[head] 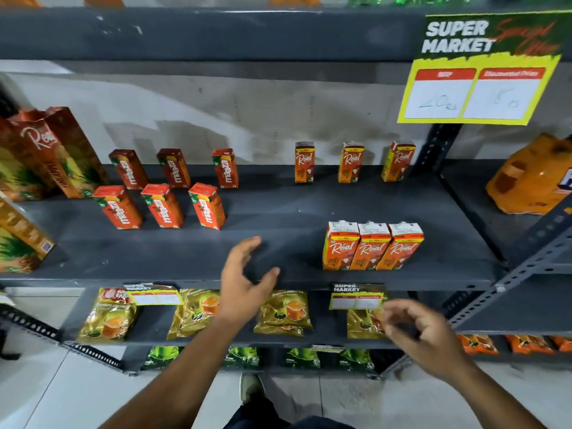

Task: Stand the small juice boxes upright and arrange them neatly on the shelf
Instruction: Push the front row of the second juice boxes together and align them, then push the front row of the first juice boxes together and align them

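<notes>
Front Real boxes (373,246): upright at right of centre, up-right of both hands.
Right hand (418,331): nearer (blurred), loosely curled, empty.
Left hand (244,281): spread, empty.

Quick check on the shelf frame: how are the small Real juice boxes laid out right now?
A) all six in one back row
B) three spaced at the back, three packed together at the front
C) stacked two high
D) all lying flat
B: three Real boxes stand apart along the back wall, and three more stand touching side by side near the front edge of the shelf.

Dark shelf (278,218) carries 12 upright small juice boxes (371,247).
</notes>
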### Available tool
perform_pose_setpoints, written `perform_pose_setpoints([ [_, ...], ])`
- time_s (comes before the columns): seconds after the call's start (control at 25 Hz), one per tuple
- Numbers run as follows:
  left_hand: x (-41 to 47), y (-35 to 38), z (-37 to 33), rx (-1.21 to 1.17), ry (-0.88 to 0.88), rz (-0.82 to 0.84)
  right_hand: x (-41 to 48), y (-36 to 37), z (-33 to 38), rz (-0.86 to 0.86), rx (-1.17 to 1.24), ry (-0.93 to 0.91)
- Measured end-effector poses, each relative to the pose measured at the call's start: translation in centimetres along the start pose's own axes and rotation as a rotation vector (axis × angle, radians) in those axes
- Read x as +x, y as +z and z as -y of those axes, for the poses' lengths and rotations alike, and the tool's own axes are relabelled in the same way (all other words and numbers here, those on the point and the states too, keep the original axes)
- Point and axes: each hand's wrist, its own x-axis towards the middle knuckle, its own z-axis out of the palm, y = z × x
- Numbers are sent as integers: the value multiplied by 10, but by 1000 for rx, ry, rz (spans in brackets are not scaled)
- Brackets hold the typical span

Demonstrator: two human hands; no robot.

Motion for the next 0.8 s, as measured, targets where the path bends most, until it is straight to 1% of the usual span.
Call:
perform_pose_setpoints([
  [0.12, -2, -71, 7, 13, 34, -289, 18, 39, 34, 207, 2, -100],
  [0.2, 15, -125, 12, -12, 24, -412, 36, 63, 57, 278, 15, -152],
  [0.28, 38, -176, 17, -92, -6, -527, 60, 89, 81, 300, 28, -215],
  [0.36, 60, -214, 24, -212, -80, -620, 91, 118, 106, 265, 30, -262],
  [0.4, 71, -227, 31, -241, -124, -639, 109, 133, 118, 240, 34, -265],
  [0.48, 96, -245, 50, -243, -235, -573, 151, 161, 137, 211, 46, -206],
  [0.56, 123, -259, 69, -179, -318, -391, 192, 187, 149, 220, 79, -102],
  [0.64, 150, -267, 88, -88, -362, -171, 224, 207, 155, 207, 77, -47],
  [0.72, 167, -269, 93, 33, -397, 8, 244, 229, 161, 224, -15, -26],
  [0.8, 180, -270, 98, 127, -379, 132, 256, 249, 162, 219, -83, -1],
])
